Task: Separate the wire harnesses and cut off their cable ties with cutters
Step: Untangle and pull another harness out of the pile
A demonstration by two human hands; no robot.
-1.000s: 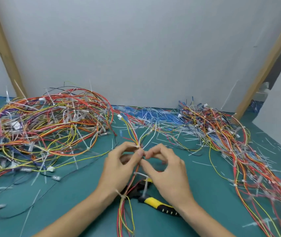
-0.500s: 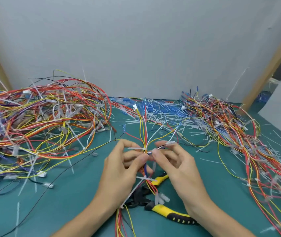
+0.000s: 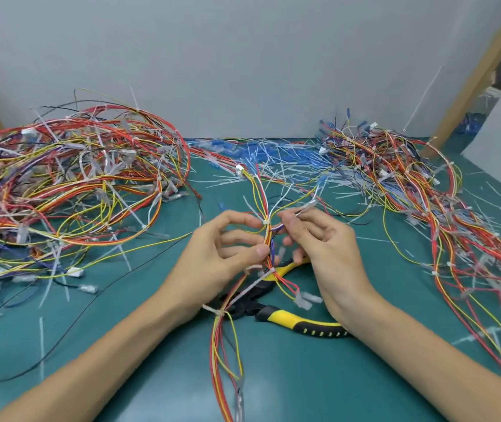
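My hands have moved apart; left hand (image 3: pixel 221 257) pinches the wire harness (image 3: pixel 269 237), right hand (image 3: pixel 325 248) pinches one thin wire (image 3: pixel 305 208).

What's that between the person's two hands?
Head view: a wire harness bound by a white cable tie, pinched by the left hand and right hand.

Fingertips no longer pressed together: left hand (image 3: pixel 221 254) and right hand (image 3: pixel 325 248) have been drawn slightly apart, and the harness (image 3: pixel 269 239) is now exposed between them. Its white cable tie (image 3: pixel 266 223) has been brought into view at the left fingertips. One wire (image 3: pixel 307 207) has been pulled out to the right by the right hand. Cutters (image 3: pixel 298 322), mostly covered before, are now largely uncovered.
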